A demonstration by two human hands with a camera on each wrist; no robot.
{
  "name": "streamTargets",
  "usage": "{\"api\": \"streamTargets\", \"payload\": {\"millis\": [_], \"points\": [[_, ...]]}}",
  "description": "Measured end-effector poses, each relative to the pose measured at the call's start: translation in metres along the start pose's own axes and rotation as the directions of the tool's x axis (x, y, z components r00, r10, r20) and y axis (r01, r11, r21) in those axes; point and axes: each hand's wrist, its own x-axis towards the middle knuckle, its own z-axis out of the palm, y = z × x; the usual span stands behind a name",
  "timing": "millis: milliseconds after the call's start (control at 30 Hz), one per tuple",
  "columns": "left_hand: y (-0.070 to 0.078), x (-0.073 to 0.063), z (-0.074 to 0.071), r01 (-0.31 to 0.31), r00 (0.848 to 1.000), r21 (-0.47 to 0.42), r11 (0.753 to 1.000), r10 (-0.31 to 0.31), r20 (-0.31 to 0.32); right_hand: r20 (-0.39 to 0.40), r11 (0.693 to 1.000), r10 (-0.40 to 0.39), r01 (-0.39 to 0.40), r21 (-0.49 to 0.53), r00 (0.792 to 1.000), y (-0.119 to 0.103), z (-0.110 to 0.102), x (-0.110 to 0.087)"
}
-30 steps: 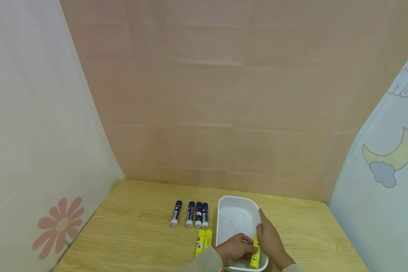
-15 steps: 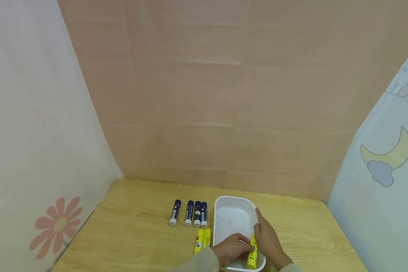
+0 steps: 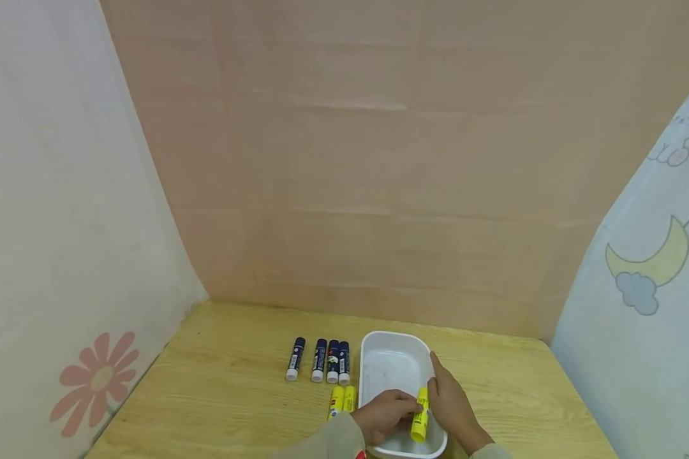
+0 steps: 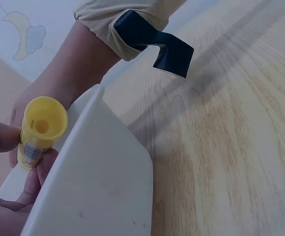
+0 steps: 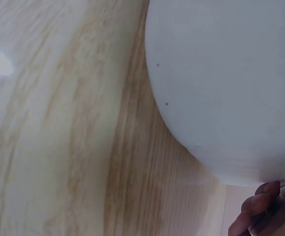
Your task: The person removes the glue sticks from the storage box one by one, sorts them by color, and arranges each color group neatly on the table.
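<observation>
A yellow glue stick [image 3: 420,421] is pinched by my left hand [image 3: 383,415] over the near half of a white plastic tray [image 3: 389,366]. In the left wrist view, thumb and fingers hold the glue stick [image 4: 43,123] with its hollow round end facing the camera, just inside the tray wall [image 4: 95,172]. My right hand [image 3: 452,408] grips the tray's right side, thumb on the rim. The right wrist view shows the tray's outer wall [image 5: 226,88] and some curled fingers [image 5: 256,204] at its edge. No other glue stick shows inside the visible part of the tray.
Left of the tray, several dark blue glue sticks [image 3: 333,362] with white ends lie in a row on the wooden table [image 3: 235,382]. Two yellow glue sticks [image 3: 337,401] lie side by side nearer, partly behind the left sleeve [image 3: 327,440]. Cloth walls [image 3: 344,255] enclose the table.
The left hand has raised the yellow glue stick a little and shifted it left, away from the tray's near right corner. The right hand keeps its hold; the view has shifted slightly.
</observation>
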Motion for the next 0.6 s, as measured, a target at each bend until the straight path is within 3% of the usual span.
{"api": "streamTargets", "payload": {"millis": [167, 300, 600], "points": [[0.003, -0.002, -0.004, 0.013, 1.0, -0.006, 1.0, -0.013, 0.02, 0.017, 0.999, 0.04, -0.04, -0.004, 0.999, 0.002, 0.0, 0.001], [0.009, -0.004, -0.008, -0.012, 0.999, -0.033, 0.999, 0.014, 0.049, 0.008, 0.999, 0.042, -0.042, -0.02, 0.999, 0.002, -0.001, 0.001], [0.027, -0.023, -0.023, -0.047, 0.995, -0.068, 0.997, 0.053, 0.086, 0.005, 0.998, 0.055, -0.055, -0.013, 0.998, -0.001, -0.002, -0.003]]}}
